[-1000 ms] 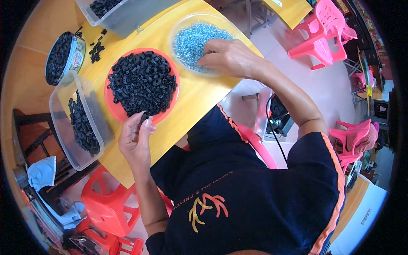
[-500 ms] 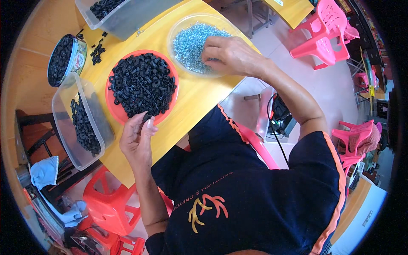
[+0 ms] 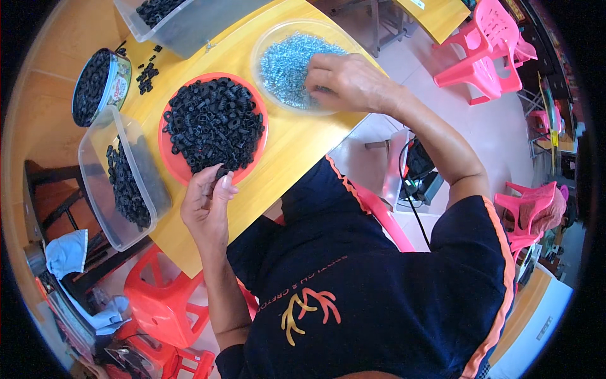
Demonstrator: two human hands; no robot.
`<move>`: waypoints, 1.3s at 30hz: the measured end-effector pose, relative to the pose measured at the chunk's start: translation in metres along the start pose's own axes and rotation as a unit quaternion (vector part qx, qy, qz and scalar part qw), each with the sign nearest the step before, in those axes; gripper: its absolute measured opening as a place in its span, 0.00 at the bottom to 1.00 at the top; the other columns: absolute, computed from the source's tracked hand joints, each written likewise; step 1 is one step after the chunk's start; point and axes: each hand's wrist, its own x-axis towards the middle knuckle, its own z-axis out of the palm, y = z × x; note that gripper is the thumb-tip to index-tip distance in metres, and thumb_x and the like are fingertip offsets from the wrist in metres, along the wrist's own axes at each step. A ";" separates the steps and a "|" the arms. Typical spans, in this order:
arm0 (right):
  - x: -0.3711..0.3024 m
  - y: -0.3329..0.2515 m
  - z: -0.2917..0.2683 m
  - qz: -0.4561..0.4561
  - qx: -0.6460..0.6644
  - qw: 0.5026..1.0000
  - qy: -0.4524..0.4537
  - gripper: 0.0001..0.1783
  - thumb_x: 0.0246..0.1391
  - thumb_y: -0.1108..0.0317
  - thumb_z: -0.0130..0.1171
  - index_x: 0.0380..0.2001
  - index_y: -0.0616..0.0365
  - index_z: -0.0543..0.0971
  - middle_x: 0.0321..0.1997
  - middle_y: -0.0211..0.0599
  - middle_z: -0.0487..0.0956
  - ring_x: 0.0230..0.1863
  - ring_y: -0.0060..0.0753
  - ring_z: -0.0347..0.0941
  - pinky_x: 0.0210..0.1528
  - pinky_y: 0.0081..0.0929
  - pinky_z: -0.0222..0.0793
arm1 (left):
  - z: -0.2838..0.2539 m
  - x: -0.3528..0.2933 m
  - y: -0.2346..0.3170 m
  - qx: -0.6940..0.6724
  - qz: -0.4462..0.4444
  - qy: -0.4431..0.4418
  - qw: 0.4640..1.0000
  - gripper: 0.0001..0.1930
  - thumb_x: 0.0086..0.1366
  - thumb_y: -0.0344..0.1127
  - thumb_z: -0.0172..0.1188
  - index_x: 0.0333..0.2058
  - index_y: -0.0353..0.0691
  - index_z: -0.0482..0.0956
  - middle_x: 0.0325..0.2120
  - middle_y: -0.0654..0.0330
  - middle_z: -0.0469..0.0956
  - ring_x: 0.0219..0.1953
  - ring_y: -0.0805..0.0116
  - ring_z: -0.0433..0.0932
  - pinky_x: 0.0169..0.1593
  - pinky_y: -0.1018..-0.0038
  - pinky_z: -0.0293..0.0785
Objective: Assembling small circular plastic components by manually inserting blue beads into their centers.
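Black, maybe of rubber or plastic, one small part (image 3: 222,171) is pinched between thumb and finger of the left hand (image 3: 205,205), at the near rim of the red dish (image 3: 177,168). I judge it light, fairly stiff and not fragile; its outer sides should give the best hold. Fingertips cover much of it, so its long axis I cannot tell. To the right of the dish, farther away, the right hand (image 3: 355,83) bends its fingers into shiny pieces (image 3: 290,66) inside the clear bowl (image 3: 257,66); whether they grip one is hidden. These look light, probably slippery.
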 end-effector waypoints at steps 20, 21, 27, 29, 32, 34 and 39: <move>0.010 0.003 -0.003 -0.080 0.089 0.993 -0.023 0.08 0.48 0.66 0.62 0.34 0.51 0.80 0.36 0.34 0.73 0.38 0.38 0.74 0.36 0.33 0.70 | -0.001 -0.001 0.000 0.010 -0.003 0.001 1.000 0.10 0.64 0.24 0.56 0.44 0.31 0.75 0.34 0.55 0.79 0.31 0.74 0.77 0.35 0.81 0.72; 0.009 0.004 -0.002 -0.081 0.106 0.991 -0.019 0.08 0.48 0.66 0.63 0.34 0.51 0.79 0.36 0.33 0.73 0.38 0.38 0.74 0.36 0.31 0.70 | -0.001 -0.001 0.000 0.010 -0.004 0.002 1.000 0.10 0.64 0.24 0.56 0.44 0.32 0.75 0.34 0.55 0.79 0.31 0.74 0.77 0.35 0.81 0.72; 0.002 0.001 -0.004 0.116 0.407 0.906 0.010 0.08 0.52 0.69 0.62 0.35 0.59 0.79 0.32 0.27 0.78 0.32 0.23 0.74 0.36 0.21 0.69 | 0.004 0.000 0.005 -0.014 -0.018 0.000 1.000 0.10 0.64 0.25 0.57 0.44 0.32 0.75 0.34 0.55 0.79 0.30 0.74 0.77 0.34 0.80 0.72; 0.002 0.000 -0.001 0.146 0.484 0.862 0.033 0.08 0.53 0.70 0.62 0.36 0.60 0.79 0.32 0.27 0.78 0.31 0.19 0.72 0.36 0.18 0.68 | 0.007 0.002 0.006 -0.024 -0.026 0.000 0.999 0.11 0.64 0.25 0.57 0.45 0.32 0.75 0.33 0.57 0.79 0.30 0.74 0.77 0.33 0.80 0.72; 0.002 -0.007 -0.006 0.200 0.569 0.796 0.056 0.09 0.54 0.70 0.62 0.38 0.61 0.80 0.33 0.26 0.78 0.29 0.14 0.70 0.35 0.15 0.68 | 0.016 0.006 0.006 -0.085 -0.017 -0.027 0.996 0.10 0.64 0.25 0.57 0.44 0.32 0.75 0.33 0.55 0.80 0.29 0.73 0.78 0.32 0.80 0.73; 0.004 -0.010 -0.008 0.225 0.580 0.781 0.054 0.09 0.55 0.70 0.61 0.39 0.61 0.80 0.32 0.27 0.78 0.28 0.14 0.70 0.35 0.15 0.68 | 0.025 0.009 0.010 -0.133 -0.008 -0.052 0.990 0.09 0.64 0.25 0.57 0.43 0.32 0.75 0.33 0.56 0.79 0.28 0.73 0.77 0.32 0.80 0.73; 0.003 -0.004 -0.006 0.230 0.528 0.815 0.064 0.14 0.57 0.69 0.60 0.46 0.58 0.79 0.38 0.32 0.81 0.36 0.18 0.74 0.43 0.18 0.71 | 0.039 0.010 0.017 -0.143 -0.009 -0.087 0.986 0.09 0.65 0.24 0.56 0.43 0.33 0.75 0.34 0.56 0.79 0.29 0.75 0.77 0.32 0.81 0.72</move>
